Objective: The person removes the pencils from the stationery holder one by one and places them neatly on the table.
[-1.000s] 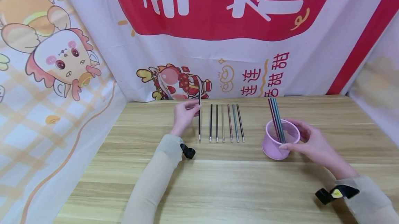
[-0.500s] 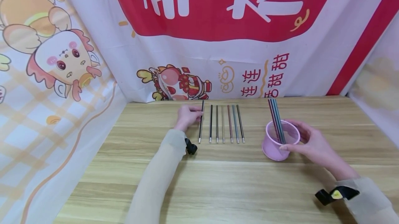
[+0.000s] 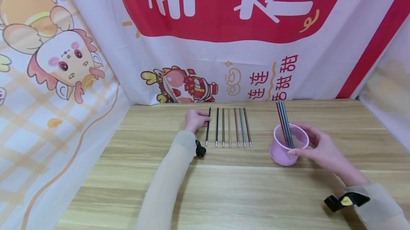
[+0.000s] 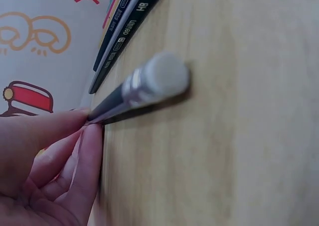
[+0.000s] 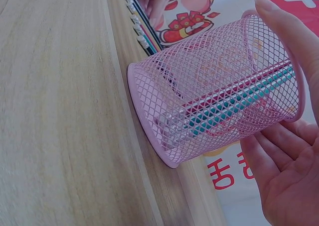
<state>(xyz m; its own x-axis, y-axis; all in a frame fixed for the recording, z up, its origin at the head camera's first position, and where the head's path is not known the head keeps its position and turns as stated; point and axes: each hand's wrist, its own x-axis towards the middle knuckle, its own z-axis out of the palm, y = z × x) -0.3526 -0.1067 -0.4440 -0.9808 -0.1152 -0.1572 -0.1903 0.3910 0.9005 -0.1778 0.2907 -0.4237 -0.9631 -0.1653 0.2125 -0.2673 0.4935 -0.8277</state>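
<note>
My left hand (image 3: 195, 119) pinches a black pencil (image 3: 208, 132) between thumb and fingers, at the left end of a row of pencils. In the left wrist view its white eraser (image 4: 169, 75) faces the camera, close over the wood. To its right lie several more pencils side by side, among them a red pencil (image 3: 236, 127) and a blue pencil (image 3: 242, 127), eraser ends toward me. My right hand (image 3: 321, 148) holds a pink mesh pencil cup (image 3: 280, 156) by the rim, thumb at the front. Red and blue-green pencils (image 5: 237, 100) lean inside the cup, erasers down.
The wooden table (image 3: 243, 194) extends in front of both arms. A printed cloth (image 3: 224, 63) hangs along the table's back edge, and another patterned cloth (image 3: 64, 123) closes off the left side. A black wrist camera (image 3: 334, 202) sits at the right cuff.
My left hand has moved slightly right and lowered the black pencil, bringing it nearer the row and roughly in line with it. My right hand and the cup have stayed in place.
</note>
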